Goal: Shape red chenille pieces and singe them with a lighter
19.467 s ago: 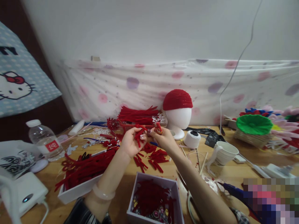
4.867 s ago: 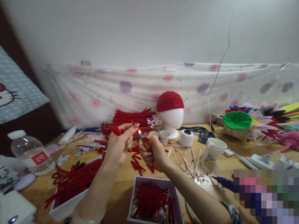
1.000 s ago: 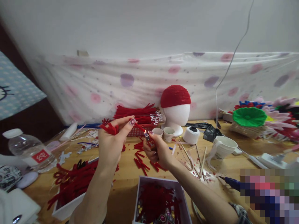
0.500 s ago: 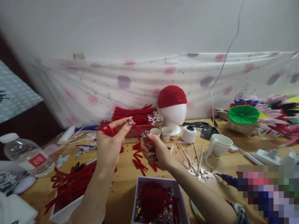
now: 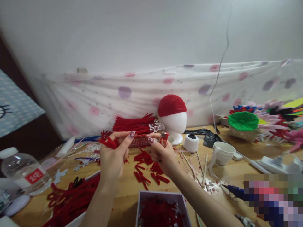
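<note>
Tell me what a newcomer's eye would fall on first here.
Probably the white mannequin head in its red cap, in front of the spotted sheet. Next, perhaps, the green flower-like disc at the right. Nearer, the left hand holds red strips, the right hand a red lighter.

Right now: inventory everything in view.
red strips: several, red, left hand
lighter: one, red, right hand
cut pieces: many, red, on table
near box: one, whitish, front centre
left box: one, white, front left
basket: one, red, behind hands
stems: many, red, over basket
head form: one, white, back centre
cap: one, red, on head form
spool: one, white, beside head form
mug: one, whitish, right
plastic bag: one, black, between spool and mug
bottle: one, clear, far left
trinkets: uncountable, silvery, left
flowers: several, multicoloured, right rear
power strip: one, white, far right
sheet: one, white patterned, along wall
table: one, wooden, underneath
left hand: one, bare, centre
right hand: one, bare, centre
</note>
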The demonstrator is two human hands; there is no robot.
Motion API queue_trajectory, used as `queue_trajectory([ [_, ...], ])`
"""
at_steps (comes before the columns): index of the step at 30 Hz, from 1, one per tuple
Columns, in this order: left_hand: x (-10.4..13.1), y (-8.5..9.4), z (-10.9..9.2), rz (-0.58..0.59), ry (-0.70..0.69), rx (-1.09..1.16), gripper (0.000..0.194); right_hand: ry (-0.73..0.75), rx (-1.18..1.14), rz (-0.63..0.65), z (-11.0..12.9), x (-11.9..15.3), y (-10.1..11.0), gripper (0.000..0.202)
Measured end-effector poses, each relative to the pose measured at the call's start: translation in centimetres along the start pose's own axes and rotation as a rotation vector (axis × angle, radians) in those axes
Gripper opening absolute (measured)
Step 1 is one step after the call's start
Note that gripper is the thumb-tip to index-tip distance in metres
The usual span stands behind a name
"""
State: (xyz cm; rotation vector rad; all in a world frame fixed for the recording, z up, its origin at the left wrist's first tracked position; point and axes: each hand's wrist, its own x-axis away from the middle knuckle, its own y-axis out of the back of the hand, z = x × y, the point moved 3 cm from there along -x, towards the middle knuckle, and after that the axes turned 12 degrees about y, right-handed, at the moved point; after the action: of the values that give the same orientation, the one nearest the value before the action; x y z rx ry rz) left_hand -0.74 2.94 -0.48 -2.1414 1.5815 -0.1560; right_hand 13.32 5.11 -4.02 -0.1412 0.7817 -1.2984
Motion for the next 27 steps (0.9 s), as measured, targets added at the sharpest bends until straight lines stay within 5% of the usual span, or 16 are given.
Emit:
queue_trajectory([
  [6, 0.8, -1.6, 2.3, 0.137, 0.176, -0.003, 0.036, 0.022, -0.098, -0.014, 0.7, 0.7, -1.0, 0.04],
  [11, 1.1, -1.7, 2.2, 0.238, 0.274, -0.123, 0.04, 0.048, -0.089, -0.028, 1.5, 0.3, -0.7, 0.04],
  [20, 0.9, -1.0, 1.5, 0.476, 0.476, -0.064, 0.042, -0.091, 0.089, 0.315, 1.4, 0.4, -0.2, 0.037],
  [27, 1.0, -1.2, 1.5, 0.43, 0.47, -0.014, 0.042, -0.062, 0.172, 0.3, 1.8, 0.5, -0.6, 0.034],
])
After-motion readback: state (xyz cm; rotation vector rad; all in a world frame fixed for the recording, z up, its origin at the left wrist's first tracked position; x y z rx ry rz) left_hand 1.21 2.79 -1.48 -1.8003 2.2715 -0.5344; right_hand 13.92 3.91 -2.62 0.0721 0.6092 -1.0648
